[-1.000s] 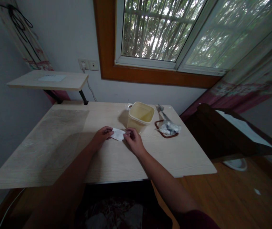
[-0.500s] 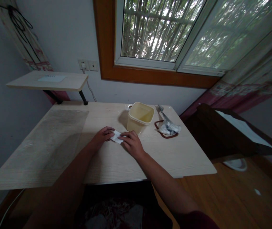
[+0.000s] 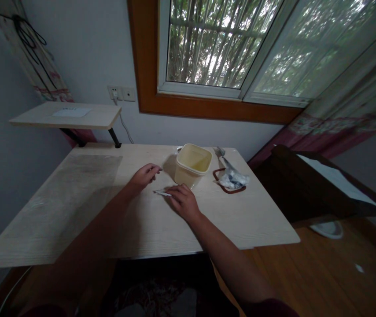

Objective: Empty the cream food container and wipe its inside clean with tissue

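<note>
My right hand (image 3: 184, 202) pinches a small white packet (image 3: 162, 193) just above the table, with the packet's flat end pointing left. My left hand (image 3: 145, 175) is apart from it, up and to the left. Its fingers are curled and pressed together, and I cannot make out whether something small is between the tips. Close behind my right hand stands a square, pale yellow plastic tub (image 3: 192, 169), open at the top.
To the tub's right, a clear plastic bag (image 3: 233, 179) lies over a brown rectangular frame (image 3: 232, 191). A raised shelf (image 3: 42, 115) stands at the back left of the table (image 3: 241, 220). A transparent mat (image 3: 75, 193) covers the table's left part. The window is behind.
My left hand has come off the packet and moved slightly up. My right hand still holds the packet, which has tilted and now shows nearly edge-on.
</note>
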Motion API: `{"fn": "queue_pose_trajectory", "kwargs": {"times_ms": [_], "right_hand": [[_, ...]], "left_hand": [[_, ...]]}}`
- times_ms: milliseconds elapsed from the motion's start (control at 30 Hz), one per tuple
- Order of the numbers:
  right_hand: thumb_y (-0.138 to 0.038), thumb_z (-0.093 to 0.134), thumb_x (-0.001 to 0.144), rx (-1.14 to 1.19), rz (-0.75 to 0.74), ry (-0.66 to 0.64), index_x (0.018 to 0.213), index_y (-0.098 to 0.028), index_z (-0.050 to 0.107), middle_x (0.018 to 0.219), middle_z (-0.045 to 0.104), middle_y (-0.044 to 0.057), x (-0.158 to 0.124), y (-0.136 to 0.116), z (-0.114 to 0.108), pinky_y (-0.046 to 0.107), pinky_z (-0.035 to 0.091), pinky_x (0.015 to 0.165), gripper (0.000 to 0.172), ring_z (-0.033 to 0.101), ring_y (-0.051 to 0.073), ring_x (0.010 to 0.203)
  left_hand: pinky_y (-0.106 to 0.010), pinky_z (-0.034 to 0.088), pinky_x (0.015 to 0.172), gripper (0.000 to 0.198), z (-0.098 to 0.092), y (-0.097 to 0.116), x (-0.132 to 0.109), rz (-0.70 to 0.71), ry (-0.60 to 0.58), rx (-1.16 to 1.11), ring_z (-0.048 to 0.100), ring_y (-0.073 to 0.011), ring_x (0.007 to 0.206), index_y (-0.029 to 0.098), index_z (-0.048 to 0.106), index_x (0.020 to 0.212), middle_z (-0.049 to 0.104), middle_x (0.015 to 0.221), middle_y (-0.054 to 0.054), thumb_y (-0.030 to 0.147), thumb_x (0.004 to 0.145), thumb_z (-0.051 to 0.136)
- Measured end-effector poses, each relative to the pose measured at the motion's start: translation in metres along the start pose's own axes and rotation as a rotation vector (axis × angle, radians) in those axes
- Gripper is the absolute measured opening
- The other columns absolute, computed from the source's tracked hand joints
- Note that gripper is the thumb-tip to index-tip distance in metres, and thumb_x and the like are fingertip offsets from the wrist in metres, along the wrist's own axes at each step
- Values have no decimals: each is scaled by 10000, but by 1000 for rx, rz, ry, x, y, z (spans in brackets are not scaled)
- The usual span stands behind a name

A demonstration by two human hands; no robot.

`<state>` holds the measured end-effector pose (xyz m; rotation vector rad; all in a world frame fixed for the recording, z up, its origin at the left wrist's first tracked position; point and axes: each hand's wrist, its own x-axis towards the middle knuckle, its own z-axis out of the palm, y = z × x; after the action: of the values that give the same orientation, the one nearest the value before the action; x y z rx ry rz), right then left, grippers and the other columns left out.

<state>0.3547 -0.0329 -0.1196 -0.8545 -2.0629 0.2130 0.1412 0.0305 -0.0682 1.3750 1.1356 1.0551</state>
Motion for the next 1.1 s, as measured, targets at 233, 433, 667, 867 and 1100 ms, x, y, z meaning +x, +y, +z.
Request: {"fn": "queue_pose_trajectory", "kwargs": {"times_ms": [233, 433, 667, 867, 1100], "right_hand": [[-257, 605, 990, -4, 26, 4, 1129, -267, 764, 1028, 754, 83, -2, 6, 1, 405, 529, 853, 212, 657, 230, 928], [-258, 599, 989, 37, 17, 8, 1107, -267, 770, 1001, 751, 78, -2, 7, 0, 392, 541, 841, 209, 664, 222, 918], [-268, 616, 983, 66, 28, 11, 1071, -256, 777, 985, 749, 78, -1, 6, 0, 384, 551, 844, 183, 670, 214, 902], [-260, 623, 972, 85, 58, 29, 1070, -269, 778, 983, 746, 80, -3, 9, 1, 388, 559, 869, 184, 686, 219, 929], [-276, 636, 968, 106, 97, 59, 1053, -264, 786, 964, 746, 81, -2, 7, 0, 381, 569, 863, 173, 694, 218, 920]], "left_hand": [[-253, 414, 616, 315, 29, 68, 41, 91, 31, 261, 582, -159, 735, 166, 653, 1046, 700, 976, -89, 451, 924, 598], [-284, 398, 635, 307, 42, 77, 71, 95, 26, 472, 583, -193, 694, 163, 653, 803, 684, 758, -79, 461, 874, 668], [-272, 392, 592, 244, 47, 75, 76, 110, -90, 509, 552, -151, 571, 158, 659, 738, 647, 651, -32, 366, 863, 632], [-254, 394, 536, 194, 44, 69, 78, 88, -129, 459, 546, -131, 503, 152, 639, 671, 624, 566, -28, 282, 814, 620], [-246, 414, 530, 177, 23, 60, 72, 132, -32, 509, 594, -139, 510, 165, 613, 690, 632, 585, -24, 273, 824, 568]]}}
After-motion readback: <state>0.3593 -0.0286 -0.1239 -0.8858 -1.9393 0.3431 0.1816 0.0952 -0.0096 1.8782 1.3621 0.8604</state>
